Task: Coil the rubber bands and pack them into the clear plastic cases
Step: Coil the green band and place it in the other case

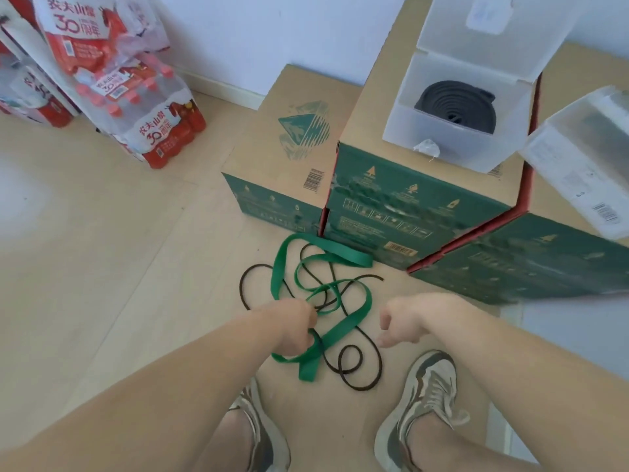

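Note:
A wide green rubber band (343, 327) lies in loose loops on the floor, tangled with a thin dark band (371, 376). My left hand (296, 330) reaches down into the tangle and grips the green band. My right hand (403, 323) hovers to the right of the bands with fingers loosely curled, holding nothing. An open clear plastic case (452, 141) stands on a cardboard box and holds a coiled black band (456, 105). A second clear case (575, 165) lies on its side at the right edge.
Several green-and-brown cardboard boxes (289, 158) stand against the wall behind the bands. Packs of red-labelled water bottles (136, 97) are stacked at the far left. My two sneakers (422, 396) are planted on the wooden floor just below the tangle.

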A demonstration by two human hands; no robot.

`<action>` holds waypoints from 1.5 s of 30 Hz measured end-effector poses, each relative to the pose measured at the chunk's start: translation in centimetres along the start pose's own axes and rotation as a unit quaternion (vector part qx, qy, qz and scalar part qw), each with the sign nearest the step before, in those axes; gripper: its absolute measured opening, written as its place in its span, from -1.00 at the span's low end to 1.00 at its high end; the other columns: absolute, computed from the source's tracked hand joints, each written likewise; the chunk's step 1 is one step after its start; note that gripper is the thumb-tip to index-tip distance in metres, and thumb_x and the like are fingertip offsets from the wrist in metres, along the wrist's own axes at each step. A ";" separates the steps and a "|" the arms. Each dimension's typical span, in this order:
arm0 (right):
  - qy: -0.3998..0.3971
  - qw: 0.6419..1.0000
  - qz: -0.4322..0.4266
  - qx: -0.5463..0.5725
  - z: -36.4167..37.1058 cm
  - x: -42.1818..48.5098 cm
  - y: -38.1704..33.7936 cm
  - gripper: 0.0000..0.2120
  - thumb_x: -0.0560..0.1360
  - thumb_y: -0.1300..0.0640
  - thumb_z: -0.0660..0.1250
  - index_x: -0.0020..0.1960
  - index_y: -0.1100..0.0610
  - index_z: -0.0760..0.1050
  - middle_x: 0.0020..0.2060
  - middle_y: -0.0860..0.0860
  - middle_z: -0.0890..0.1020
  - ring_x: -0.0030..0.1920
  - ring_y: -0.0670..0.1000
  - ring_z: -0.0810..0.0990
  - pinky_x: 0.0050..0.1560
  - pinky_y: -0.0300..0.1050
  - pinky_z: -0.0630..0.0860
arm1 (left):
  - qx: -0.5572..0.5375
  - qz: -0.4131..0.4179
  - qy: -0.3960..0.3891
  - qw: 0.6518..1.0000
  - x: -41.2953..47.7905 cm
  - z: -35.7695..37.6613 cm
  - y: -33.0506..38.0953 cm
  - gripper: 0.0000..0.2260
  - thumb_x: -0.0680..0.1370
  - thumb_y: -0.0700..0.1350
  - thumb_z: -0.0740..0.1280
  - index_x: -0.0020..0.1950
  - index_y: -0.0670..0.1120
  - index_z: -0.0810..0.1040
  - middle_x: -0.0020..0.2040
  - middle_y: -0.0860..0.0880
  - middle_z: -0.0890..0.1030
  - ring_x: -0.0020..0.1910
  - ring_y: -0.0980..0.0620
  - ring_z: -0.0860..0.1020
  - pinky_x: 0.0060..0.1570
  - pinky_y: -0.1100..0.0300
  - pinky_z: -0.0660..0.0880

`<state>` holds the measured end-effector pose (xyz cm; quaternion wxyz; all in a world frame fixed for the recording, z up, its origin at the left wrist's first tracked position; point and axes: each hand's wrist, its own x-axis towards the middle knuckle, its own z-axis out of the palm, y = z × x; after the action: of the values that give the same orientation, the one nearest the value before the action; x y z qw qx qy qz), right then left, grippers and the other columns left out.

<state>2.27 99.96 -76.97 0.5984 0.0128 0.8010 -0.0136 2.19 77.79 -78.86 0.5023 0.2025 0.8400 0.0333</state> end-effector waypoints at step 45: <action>0.551 0.697 -0.347 0.301 -2.5 -24.4 -6.7 -0.67 0.43 0.22 0.47 0.12 -0.09 0.59 0.01 -0.21 0.61 0.07 -0.09 0.59 0.07 -0.18 0.56 | -0.325 0.174 0.447 0.815 -14.5 -7.2 5.2 -0.65 0.37 0.01 0.38 -0.04 0.50 0.49 -0.08 0.44 0.62 -0.05 0.37 0.60 -0.09 0.31 0.54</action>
<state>6.55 93.30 -52.81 -0.0333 -0.0817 0.8880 -0.4512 3.60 78.16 -61.88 0.0938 0.1335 0.8630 0.4781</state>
